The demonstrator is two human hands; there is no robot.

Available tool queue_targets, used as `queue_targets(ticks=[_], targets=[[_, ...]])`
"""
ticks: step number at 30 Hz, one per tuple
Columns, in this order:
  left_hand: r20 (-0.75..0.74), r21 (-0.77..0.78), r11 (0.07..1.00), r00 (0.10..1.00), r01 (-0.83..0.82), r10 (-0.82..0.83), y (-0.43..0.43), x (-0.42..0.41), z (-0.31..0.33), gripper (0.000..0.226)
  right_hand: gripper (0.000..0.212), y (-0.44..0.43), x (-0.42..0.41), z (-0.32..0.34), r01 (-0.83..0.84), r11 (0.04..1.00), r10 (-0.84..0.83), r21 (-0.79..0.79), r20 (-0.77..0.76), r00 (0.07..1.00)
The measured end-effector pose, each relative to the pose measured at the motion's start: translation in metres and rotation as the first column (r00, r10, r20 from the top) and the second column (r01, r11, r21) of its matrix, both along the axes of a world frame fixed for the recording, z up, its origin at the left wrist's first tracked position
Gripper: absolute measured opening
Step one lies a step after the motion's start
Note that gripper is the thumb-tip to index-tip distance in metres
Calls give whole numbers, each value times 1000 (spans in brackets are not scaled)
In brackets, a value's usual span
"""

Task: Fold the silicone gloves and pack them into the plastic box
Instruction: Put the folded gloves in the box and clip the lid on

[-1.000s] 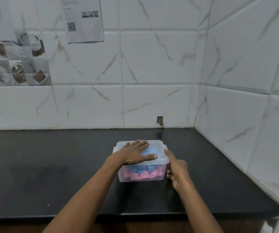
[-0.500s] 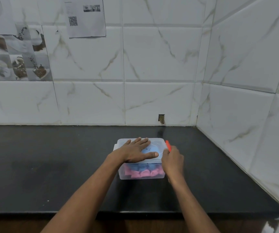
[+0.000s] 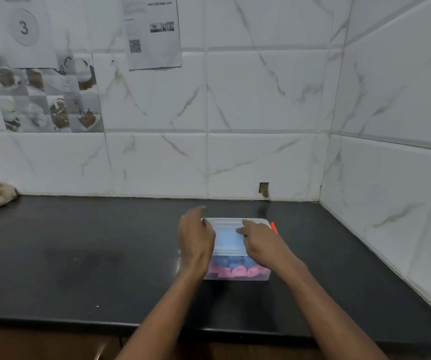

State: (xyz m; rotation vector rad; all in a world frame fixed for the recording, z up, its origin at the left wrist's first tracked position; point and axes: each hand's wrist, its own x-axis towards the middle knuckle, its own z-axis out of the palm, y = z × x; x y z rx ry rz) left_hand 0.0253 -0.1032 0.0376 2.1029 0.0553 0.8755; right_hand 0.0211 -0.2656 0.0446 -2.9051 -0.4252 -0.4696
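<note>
marble-tiled corner, black worktop (image 3: 79, 268): left hand (image 3: 196, 240) has slid off the lid to the plastic box (image 3: 235, 275) side, right hand (image 3: 263, 242) now flat on top, fingers spread; gloves (image 3: 232, 270) folded inside, so packing looks done and only the closing is left

The left hand (image 3: 196, 242) hides the plastic box's (image 3: 237, 275) left side; both hands are motion-blurred.

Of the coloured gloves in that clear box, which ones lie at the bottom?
The pink gloves lie lowest, showing through the front wall of the plastic box. The blue gloves sit on top of them, just under the lid.
</note>
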Motion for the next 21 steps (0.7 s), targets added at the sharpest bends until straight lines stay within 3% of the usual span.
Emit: queue_targets(ticks=[2, 3, 5, 7, 11, 13, 18, 21], targets=[[-205, -312, 940, 976, -140, 77, -1, -9, -17, 45, 47, -10, 0, -5, 7, 999, -9, -31, -36, 999], [-324, -470, 867, 946, -165, 5, 0, -13, -22, 48, 45, -13, 1, -7, 14, 999, -15, -38, -36, 999], [-374, -763, 632, 889, -134, -263, 4, -19, -23, 45, 43, -17, 1, -5, 29, 999, -30, -42, -19, 999], [-322, -879, 471, 828, -80, -460, 9, -22, -21, 35, 43, -16, 4, -3, 33, 998, -34, -52, -23, 999], [-219, -945, 320, 843, -59, -491, 10, -20, -22, 26, 44, -13, 4, -9, 40, 998, -43, -54, -45, 998], [-191, -940, 339, 882, -37, -432, 7, -16, -23, 21, 44, -15, 6, -10, 49, 997, -51, -52, -35, 998], [-227, -758, 652, 930, 17, -288, -8, -9, -27, 36, 46, -16, 4, -11, 37, 998, -38, -41, -29, 999], [-187, -721, 691, 946, 49, -263, -11, -8, -28, 45, 47, -15, 4, -12, 39, 998, -40, -58, -14, 999]])
